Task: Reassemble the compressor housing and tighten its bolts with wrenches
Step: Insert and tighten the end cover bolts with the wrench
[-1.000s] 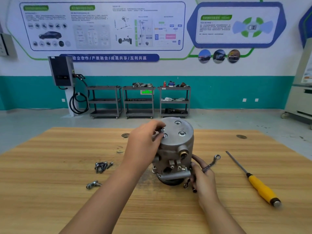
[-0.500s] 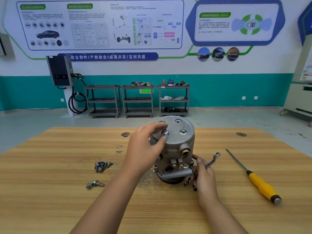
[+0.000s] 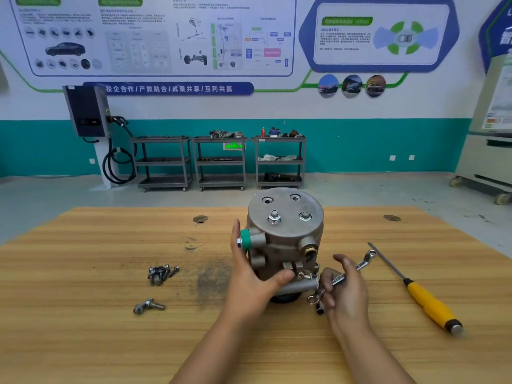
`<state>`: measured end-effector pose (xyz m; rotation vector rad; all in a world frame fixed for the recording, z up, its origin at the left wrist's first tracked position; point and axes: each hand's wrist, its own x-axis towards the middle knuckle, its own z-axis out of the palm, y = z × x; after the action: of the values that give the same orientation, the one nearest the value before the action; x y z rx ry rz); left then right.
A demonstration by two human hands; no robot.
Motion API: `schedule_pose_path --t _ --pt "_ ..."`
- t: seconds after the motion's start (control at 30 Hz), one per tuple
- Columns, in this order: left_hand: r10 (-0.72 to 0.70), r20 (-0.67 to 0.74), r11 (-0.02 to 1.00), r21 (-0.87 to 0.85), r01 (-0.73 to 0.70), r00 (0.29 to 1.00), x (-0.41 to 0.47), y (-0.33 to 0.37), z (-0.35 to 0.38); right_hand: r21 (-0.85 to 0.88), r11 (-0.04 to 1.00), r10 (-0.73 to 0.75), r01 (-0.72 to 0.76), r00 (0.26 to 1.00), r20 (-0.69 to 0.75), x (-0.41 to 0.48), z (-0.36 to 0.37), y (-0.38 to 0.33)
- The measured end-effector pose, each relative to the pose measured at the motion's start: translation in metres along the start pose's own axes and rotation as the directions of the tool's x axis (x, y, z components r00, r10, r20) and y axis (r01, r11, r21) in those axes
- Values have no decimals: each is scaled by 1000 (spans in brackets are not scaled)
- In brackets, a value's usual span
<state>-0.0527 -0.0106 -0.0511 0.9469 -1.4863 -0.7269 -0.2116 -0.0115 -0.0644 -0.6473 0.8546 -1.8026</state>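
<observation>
— What's different now?
— Spare bolts point(image 3: 162, 274) lie on the surface point(image 3: 83, 342) at the left. The left hand point(image 3: 255, 281) has come off the top bolt point(image 3: 274, 217) and now grips the side of the compressor housing point(image 3: 285, 234), which stands upright mid-surface.
— And the right hand point(image 3: 346, 289)?
— It's clasping the wrench point(image 3: 352, 270) beside the base. The top bolt sits proud, so wrench-tightening probably comes next.

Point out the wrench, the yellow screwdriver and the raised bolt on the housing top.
wrench point(image 3: 363, 262): head view, shaft near its upper ring end
yellow screwdriver point(image 3: 428, 306): head view, middle of the handle
raised bolt point(image 3: 274, 216): head view, hex head
</observation>
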Motion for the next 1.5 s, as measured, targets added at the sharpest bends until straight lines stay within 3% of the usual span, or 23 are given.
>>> schedule_pose_path --t 0.13,0.27,0.4,0.53,1.0,1.17,1.37,1.5 --pt "-39 -40 999 -5 38 998 -4 -18 8 102 992 -80 76 996 36 -6 1 -13" --pt "7 -34 998 69 -5 999 -9 -25 10 52 976 -214 209 969 123 -13 12 -41" --pt "25 -39 988 156 -19 999 -10 -29 11 71 925 -372 372 855 363 -20 44 -81" --pt "37 -32 982 186 -31 999 -11 -28 12 156 921 -385 357 773 505 -25 70 -93" --pt "18 -43 991 133 -12 999 -13 -28 10 10 852 -456 524 732 506 -30 60 -72" --pt "5 -43 993 118 0 999 -13 -28 9 -152 723 -489 674 655 577 -28 54 -76" --pt "-1 -44 994 111 6 999 -13 -28 10 -173 723 -420 669 625 658 -26 50 -78" --pt "-5 -40 994 104 9 999 -13 -29 10 -249 689 -400 681 644 652 -27 49 -74"
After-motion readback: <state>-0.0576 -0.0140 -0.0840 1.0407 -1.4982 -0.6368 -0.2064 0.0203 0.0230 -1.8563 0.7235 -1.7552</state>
